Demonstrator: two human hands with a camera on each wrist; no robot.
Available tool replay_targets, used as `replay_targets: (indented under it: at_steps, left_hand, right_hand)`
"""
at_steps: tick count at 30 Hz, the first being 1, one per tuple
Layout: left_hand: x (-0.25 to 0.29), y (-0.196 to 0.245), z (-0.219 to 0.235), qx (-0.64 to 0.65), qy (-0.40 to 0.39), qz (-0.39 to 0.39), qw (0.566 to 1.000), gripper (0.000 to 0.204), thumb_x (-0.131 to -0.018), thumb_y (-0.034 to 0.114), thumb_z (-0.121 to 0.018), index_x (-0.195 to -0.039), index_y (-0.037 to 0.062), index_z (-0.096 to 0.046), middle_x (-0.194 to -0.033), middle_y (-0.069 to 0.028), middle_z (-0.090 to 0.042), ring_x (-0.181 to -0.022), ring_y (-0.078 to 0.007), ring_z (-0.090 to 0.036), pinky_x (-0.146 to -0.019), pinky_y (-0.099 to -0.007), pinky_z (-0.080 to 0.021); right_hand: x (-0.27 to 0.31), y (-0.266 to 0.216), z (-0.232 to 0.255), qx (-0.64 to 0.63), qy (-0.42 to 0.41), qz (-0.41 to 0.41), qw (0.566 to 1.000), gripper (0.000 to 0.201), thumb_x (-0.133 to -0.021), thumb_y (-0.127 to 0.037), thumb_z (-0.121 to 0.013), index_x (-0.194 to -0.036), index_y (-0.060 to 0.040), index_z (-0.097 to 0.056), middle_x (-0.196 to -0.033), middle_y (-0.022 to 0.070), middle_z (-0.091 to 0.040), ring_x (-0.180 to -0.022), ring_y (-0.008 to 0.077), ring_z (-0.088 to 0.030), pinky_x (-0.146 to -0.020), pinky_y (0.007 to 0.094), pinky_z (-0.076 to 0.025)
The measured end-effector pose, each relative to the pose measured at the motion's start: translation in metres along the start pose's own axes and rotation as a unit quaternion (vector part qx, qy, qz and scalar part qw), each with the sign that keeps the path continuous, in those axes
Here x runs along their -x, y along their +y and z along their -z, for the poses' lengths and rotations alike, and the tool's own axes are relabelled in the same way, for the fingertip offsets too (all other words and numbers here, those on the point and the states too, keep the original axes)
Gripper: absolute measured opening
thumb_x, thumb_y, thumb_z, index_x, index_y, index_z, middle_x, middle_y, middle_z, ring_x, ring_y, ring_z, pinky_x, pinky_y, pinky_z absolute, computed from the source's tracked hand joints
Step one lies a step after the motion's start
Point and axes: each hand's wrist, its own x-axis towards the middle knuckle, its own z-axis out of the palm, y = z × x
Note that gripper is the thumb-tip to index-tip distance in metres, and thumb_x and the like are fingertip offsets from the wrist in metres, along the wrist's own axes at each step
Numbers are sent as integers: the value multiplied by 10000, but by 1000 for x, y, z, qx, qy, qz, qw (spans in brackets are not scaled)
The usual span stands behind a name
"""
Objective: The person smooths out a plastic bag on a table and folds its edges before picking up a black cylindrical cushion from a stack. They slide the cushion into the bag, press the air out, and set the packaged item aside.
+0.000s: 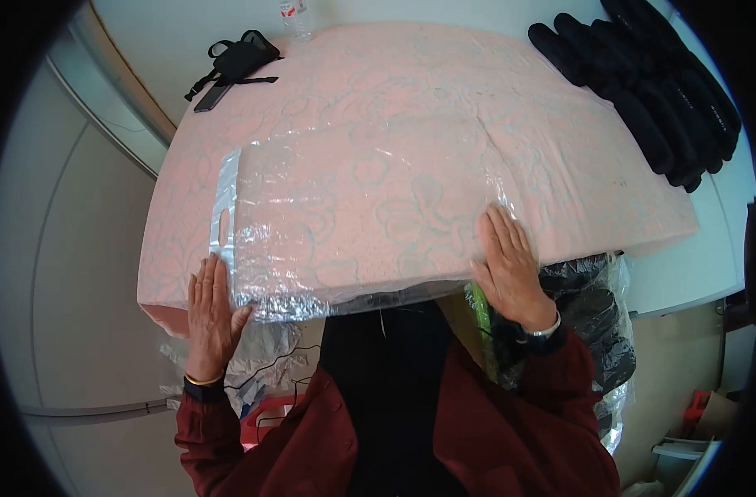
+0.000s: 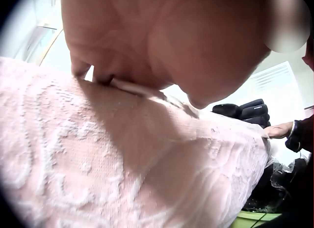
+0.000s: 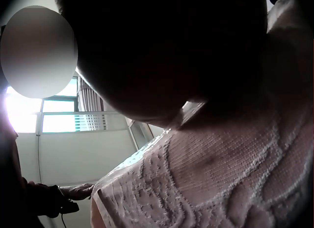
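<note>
A clear plastic bag (image 1: 353, 207) with a silver handle strip (image 1: 226, 199) lies flat over the pink patterned cloth (image 1: 428, 66), its near edge hanging at the table's front. On the strip's lower end and the cloth beside it rests my left hand (image 1: 212, 315), fingers straight. My right hand (image 1: 510, 265) lies flat near the bag's right side, fingers extended. In the left wrist view the left palm (image 2: 162, 41) is above the cloth (image 2: 73, 154); the right wrist view shows the right hand (image 3: 171, 56) dark against the cloth (image 3: 235, 164).
Black padded items (image 1: 643, 91) lie at the back right. A black pouch (image 1: 245, 58), a phone (image 1: 212, 95) and a clear bottle (image 1: 295, 21) are at the back left. Below the table's front edge are plastic-wrapped black items (image 1: 589, 323) and crumpled plastic (image 1: 262, 352).
</note>
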Motion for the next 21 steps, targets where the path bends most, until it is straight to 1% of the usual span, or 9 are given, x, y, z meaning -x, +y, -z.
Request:
replay_targets:
  at_steps: [5,8,10,12,14,15,18,19,21]
  left_hand:
    - [38,-4,-1,-14,20,23,999,794,-993,591,-391,-1507,-9,-314,-1565,-203,-311,-1456,-384,-278,-1192,-529,-185]
    - [31,6,8,-73,72,28,994,775,-968,521,-506,-1516,8,-311,-1579,-177,-306,-1470,-373,-263,-1196,-532,-180]
    - [6,44,13,-14,124,8,992,792,-923,442,-606,-1519,12,-310,-1587,-175,-296,-1481,-363,-250,-1196,-535,-184]
    - [-23,98,11,106,111,-26,988,711,-970,407,-535,-1514,2,-323,-1578,-186,-312,-1472,-370,-261,-1195,-528,-193]
    - [-52,141,-9,148,94,-101,979,768,-957,471,-533,-1500,-31,-326,-1566,-215,-316,-1459,-384,-280,-1193,-520,-199]
    - [-61,149,-17,151,97,-101,979,768,-957,471,-533,-1500,-31,-326,-1566,-215,-316,-1459,-384,-280,-1193,-520,-199]
    - [-79,162,-36,154,46,-129,979,927,-866,556,-605,-1469,-90,-325,-1544,-276,-310,-1456,-418,-274,-1186,-543,-205]
    - [-79,160,-37,157,43,-127,978,927,-866,556,-605,-1469,-90,-325,-1544,-276,-310,-1456,-418,-274,-1186,-543,-205]
    - [-75,143,-31,103,18,-126,986,946,-869,593,-578,-1463,-100,-329,-1536,-279,-320,-1447,-421,-287,-1184,-538,-212]
  right_hand:
    - [27,-22,12,-53,-24,9,998,660,-914,-202,-586,-1445,101,-338,-1515,267,-344,-1446,415,-287,-1177,531,-208]
    - [9,-36,23,-52,2,28,998,652,-903,-190,-605,-1435,96,-361,-1520,259,-343,-1446,414,-288,-1176,531,-217]
    - [-9,-50,18,-53,18,37,998,648,-897,-184,-615,-1429,94,-372,-1522,255,-342,-1446,413,-288,-1175,531,-222]
    - [-30,-70,2,-89,9,69,994,671,-886,-202,-646,-1427,90,-377,-1534,252,-329,-1452,408,-282,-1178,528,-226]
    - [-47,-85,-31,-92,13,96,991,708,-881,-228,-657,-1438,91,-359,-1539,254,-319,-1457,404,-274,-1181,527,-218]
    - [-52,-86,-39,-97,15,120,988,744,-877,-254,-668,-1450,91,-341,-1545,257,-309,-1462,401,-267,-1185,525,-210]
    - [-53,-76,-40,-85,-7,95,992,791,-874,-292,-670,-1464,94,-313,-1552,263,-294,-1466,400,-256,-1189,524,-197]
    - [-54,-72,-41,-83,-16,83,993,814,-872,-311,-671,-1472,95,-299,-1556,265,-287,-1468,400,-251,-1191,523,-190]
    - [-53,-61,-30,-77,-38,74,994,827,-876,-326,-665,-1478,96,-286,-1558,268,-280,-1469,401,-246,-1192,522,-184]
